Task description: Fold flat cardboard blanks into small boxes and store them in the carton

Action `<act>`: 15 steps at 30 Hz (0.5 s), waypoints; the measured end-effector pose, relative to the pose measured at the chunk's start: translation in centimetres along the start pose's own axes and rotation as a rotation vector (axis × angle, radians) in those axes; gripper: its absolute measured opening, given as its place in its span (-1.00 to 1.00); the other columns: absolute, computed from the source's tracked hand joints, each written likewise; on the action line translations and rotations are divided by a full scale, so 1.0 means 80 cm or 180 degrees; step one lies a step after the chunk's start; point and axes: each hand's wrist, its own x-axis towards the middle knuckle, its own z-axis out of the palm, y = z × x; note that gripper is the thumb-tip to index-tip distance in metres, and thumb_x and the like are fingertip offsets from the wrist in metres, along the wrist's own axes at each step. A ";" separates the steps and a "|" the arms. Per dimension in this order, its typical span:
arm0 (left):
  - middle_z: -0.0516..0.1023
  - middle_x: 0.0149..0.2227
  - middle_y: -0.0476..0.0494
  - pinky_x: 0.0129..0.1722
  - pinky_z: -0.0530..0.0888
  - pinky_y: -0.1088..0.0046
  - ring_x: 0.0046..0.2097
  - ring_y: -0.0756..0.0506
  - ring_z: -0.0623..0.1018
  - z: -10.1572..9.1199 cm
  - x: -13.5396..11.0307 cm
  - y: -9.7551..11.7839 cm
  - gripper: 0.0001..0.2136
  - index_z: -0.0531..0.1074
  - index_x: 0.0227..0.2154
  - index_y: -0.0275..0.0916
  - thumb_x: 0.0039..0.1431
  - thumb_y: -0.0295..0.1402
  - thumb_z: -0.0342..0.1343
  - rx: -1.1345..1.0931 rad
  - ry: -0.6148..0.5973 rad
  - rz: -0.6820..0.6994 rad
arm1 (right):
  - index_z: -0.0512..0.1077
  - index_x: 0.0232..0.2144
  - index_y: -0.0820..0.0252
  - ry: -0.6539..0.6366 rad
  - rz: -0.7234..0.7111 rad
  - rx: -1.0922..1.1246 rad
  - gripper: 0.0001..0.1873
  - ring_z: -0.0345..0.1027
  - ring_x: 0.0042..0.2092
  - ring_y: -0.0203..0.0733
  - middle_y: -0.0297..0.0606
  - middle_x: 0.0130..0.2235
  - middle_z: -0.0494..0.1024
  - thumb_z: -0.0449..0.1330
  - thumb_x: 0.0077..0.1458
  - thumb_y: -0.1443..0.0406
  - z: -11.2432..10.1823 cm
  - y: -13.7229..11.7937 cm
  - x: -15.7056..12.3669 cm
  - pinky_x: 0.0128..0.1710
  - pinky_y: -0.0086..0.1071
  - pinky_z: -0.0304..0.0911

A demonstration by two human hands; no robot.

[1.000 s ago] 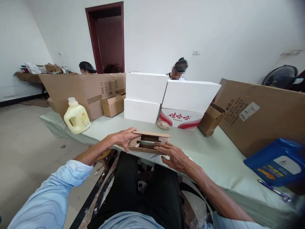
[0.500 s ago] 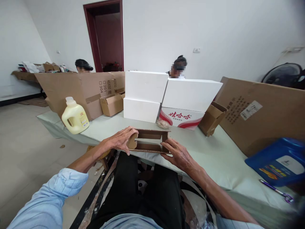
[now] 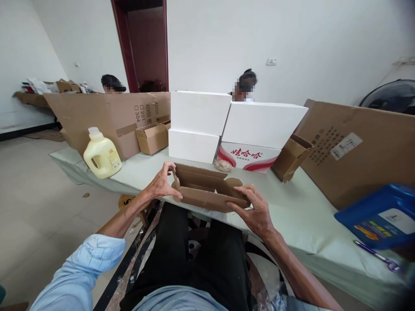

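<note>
A small brown cardboard box (image 3: 207,200) is held at the table's front edge, its top open towards me and its long side facing my lap. My left hand (image 3: 164,183) grips its left end, thumb on the near side and fingers at the back corner. At the right end, my right hand (image 3: 254,209) has its thumb along the near wall and its fingers over the end flap. Shadow hides most of the box's inside. Just behind it lies a small clear plastic bag (image 3: 223,165), contents unclear.
White boxes (image 3: 199,113) stand stacked at the back, beside a red-and-white printed carton (image 3: 246,156). A yellow jug (image 3: 102,153) stands left; a blue jug (image 3: 379,218) and purple pen-like object (image 3: 372,252) lie right. Large cardboard sheets (image 3: 359,151) flank the table (image 3: 301,229). Two people sit behind.
The box has tilted and turned; its near long side now shows, and its right end sits further right. My right hand has moved right with it, while my left hand has risen slightly.
</note>
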 end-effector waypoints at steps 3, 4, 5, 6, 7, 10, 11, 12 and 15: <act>0.39 0.07 -0.12 0.13 0.48 0.14 0.05 -0.22 0.52 0.014 0.016 -0.008 -0.04 0.15 0.04 -0.07 -0.36 0.03 0.64 -0.0232 0.0495 -0.0169 | 0.53 0.04 -0.02 0.0103 0.0168 0.0108 -0.74 0.47 -0.10 0.03 -0.19 -0.12 0.54 0.33 0.35 0.13 0.007 0.001 0.006 -0.08 -0.11 0.48; 0.39 0.04 -0.10 0.09 0.49 0.19 0.01 -0.19 0.51 0.020 0.021 -0.011 -0.06 0.15 0.01 -0.07 -0.34 0.05 0.63 -0.0265 0.0630 -0.0203 | 0.53 0.02 -0.01 0.0150 0.0224 0.0119 -0.75 0.47 -0.08 0.03 -0.18 -0.12 0.54 0.32 0.35 0.13 0.010 0.003 0.008 -0.05 -0.10 0.48; 0.39 0.00 -0.08 0.05 0.48 0.23 -0.02 -0.16 0.50 0.027 0.026 -0.015 -0.08 0.15 -0.01 -0.08 -0.33 0.06 0.62 -0.0278 0.0752 -0.0234 | 0.53 0.01 0.00 0.0214 0.0285 0.0123 -0.76 0.47 -0.06 0.04 -0.18 -0.11 0.54 0.32 0.34 0.12 0.013 0.007 0.009 -0.03 -0.09 0.47; 0.38 -0.03 -0.07 0.02 0.48 0.27 -0.05 -0.15 0.49 0.033 0.031 -0.018 -0.09 0.15 -0.02 -0.08 -0.32 0.06 0.62 -0.0273 0.0868 -0.0270 | 0.53 0.00 0.01 0.0297 0.0364 0.0129 -0.74 0.47 -0.04 0.05 -0.17 -0.09 0.54 0.32 0.33 0.10 0.016 0.011 0.009 0.00 -0.08 0.47; 0.38 -0.06 -0.05 -0.01 0.47 0.29 -0.07 -0.14 0.48 0.039 0.035 -0.022 -0.09 0.15 -0.02 -0.09 -0.33 0.06 0.62 -0.0252 0.0986 -0.0314 | 0.52 0.01 0.02 0.0399 0.0476 0.0155 -0.70 0.47 -0.02 0.05 -0.16 -0.06 0.55 0.33 0.31 0.08 0.019 0.017 0.009 0.02 -0.07 0.46; 0.40 -0.04 -0.07 -0.01 0.46 0.31 -0.03 -0.16 0.49 0.052 0.046 -0.030 -0.06 0.15 0.01 -0.10 -0.36 0.03 0.63 -0.0171 0.1235 -0.0470 | 0.48 0.12 0.06 0.0573 0.1022 0.0517 -0.48 0.49 -0.02 0.03 -0.14 0.02 0.57 0.39 0.21 -0.01 0.027 0.041 0.004 -0.01 -0.11 0.48; 0.40 -0.01 -0.09 0.00 0.47 0.30 -0.01 -0.17 0.50 0.055 0.050 -0.031 -0.05 0.15 0.02 -0.10 -0.36 0.02 0.63 -0.0156 0.1275 -0.0513 | 0.48 0.13 0.08 0.0509 0.1240 0.0737 -0.41 0.50 -0.04 0.03 -0.14 0.01 0.59 0.41 0.17 -0.05 0.030 0.050 0.001 -0.04 -0.13 0.49; 0.41 0.01 -0.11 0.01 0.47 0.29 0.01 -0.19 0.50 0.058 0.053 -0.032 -0.03 0.15 0.04 -0.11 -0.36 0.01 0.64 -0.0148 0.1301 -0.0549 | 0.50 0.11 0.11 0.0364 0.1455 0.0967 -0.37 0.51 -0.06 0.03 -0.14 -0.01 0.61 0.43 0.13 -0.09 0.033 0.059 -0.004 -0.08 -0.15 0.50; 0.42 0.05 -0.15 0.06 0.49 0.24 0.06 -0.23 0.52 0.065 0.064 -0.031 -0.02 0.15 0.10 -0.12 -0.32 -0.02 0.65 -0.0129 0.1369 -0.0621 | 0.60 -0.14 0.18 -0.0301 0.1895 0.1372 -0.37 0.52 -0.19 0.03 -0.17 -0.18 0.67 0.43 0.03 -0.20 0.039 0.080 -0.019 -0.20 -0.17 0.50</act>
